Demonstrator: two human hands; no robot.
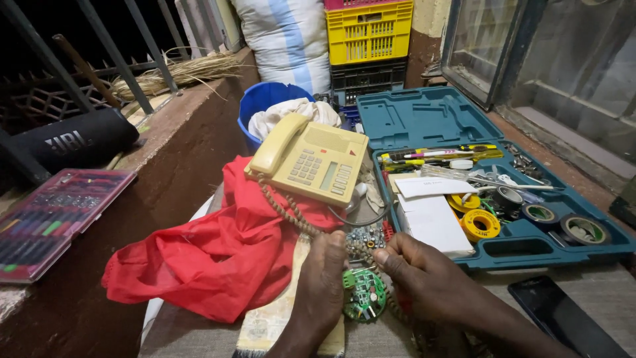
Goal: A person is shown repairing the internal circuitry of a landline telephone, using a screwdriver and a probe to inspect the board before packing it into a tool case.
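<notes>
A round green circuit board (364,295) lies between my hands near the bottom middle. My left hand (322,277) rests on its left edge, fingers curled over it. To the board's right, my right hand (424,278) has its fingers bent toward the board, with something red partly hidden under the palm. Above them sits a beige desk telephone (311,159) with its coiled cord (291,212) trailing down over a red cloth (225,248). A smaller circuit board (364,237) lies just above my fingers.
An open teal tool case (424,119) at right holds tape rolls (480,224), pens, a white box (434,222) and small tools. A dark phone (563,318) lies at bottom right. A screwdriver bit case (50,219) and black speaker (66,142) sit on the left ledge. Blue bucket (262,99) and crates stand behind.
</notes>
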